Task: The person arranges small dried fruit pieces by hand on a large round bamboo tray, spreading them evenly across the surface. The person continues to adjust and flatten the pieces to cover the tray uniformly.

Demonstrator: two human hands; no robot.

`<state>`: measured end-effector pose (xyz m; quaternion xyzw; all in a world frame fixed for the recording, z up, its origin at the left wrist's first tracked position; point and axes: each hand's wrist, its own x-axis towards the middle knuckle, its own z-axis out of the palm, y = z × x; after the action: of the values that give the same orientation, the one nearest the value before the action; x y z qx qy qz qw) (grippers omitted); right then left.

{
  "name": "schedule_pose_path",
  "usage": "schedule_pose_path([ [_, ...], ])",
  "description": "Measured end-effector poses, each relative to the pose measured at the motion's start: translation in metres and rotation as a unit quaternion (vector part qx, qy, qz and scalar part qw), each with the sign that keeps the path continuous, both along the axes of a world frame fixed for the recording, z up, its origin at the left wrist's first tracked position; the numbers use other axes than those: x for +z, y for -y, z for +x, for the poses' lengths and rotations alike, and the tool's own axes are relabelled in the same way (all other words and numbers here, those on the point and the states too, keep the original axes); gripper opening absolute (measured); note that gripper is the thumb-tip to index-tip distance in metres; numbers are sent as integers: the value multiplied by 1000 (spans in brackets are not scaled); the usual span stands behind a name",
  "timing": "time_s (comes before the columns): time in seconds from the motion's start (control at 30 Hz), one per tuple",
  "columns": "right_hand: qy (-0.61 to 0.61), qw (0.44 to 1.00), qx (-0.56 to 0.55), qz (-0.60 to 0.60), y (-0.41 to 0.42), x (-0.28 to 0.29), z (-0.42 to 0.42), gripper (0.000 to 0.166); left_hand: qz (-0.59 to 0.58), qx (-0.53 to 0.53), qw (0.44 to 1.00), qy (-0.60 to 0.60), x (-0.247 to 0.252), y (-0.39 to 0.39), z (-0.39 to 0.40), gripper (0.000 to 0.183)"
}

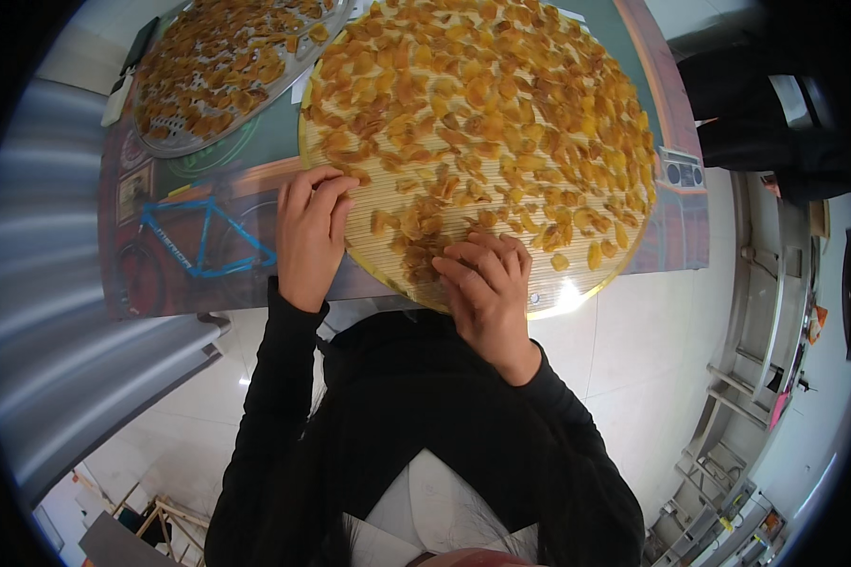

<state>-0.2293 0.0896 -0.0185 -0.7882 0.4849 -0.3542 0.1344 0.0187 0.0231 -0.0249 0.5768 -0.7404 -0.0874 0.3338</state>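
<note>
A large round tray (390, 255) with a fine-ribbed, straw-coloured surface and a shiny yellow rim lies before me. Thin amber-brown dried slices (482, 99) cover most of it, densest on the far side. At its left rim, the curled fingertips of my left hand (312, 230) meet a slice (357, 176). Over the near part of the tray is my right hand (493, 290), fingers bent, beside a small heap of darker slices (420, 262). My fingers hide whether either hand pinches a slice.
A perforated metal tray (177, 147) with similar slices sits at the far left. Both trays rest on a table with a printed cover (198, 283), which shows a blue bicycle. A person in dark clothes (741, 92) stands at the right. Metal frames (744, 368) line the right wall.
</note>
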Motion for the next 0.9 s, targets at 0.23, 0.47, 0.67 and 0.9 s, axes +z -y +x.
schedule_pose_path([
  [0.23,-16,999,-48,19,-30,-4,-15,44,-8,-167,986,12,-1,-22,-7,28],
  [0.47,-45,996,-78,21,-36,-8,-21,45,-4,-141,990,29,-8,-23,-4,27],
  [0.67,-55,993,-103,20,-33,-8,-27,43,-19,-82,996,37,-7,-19,-3,26],
  [0.9,-62,983,-171,-22,-27,-14,-41,45,-30,-181,983,-3,3,-24,-46,31],
])
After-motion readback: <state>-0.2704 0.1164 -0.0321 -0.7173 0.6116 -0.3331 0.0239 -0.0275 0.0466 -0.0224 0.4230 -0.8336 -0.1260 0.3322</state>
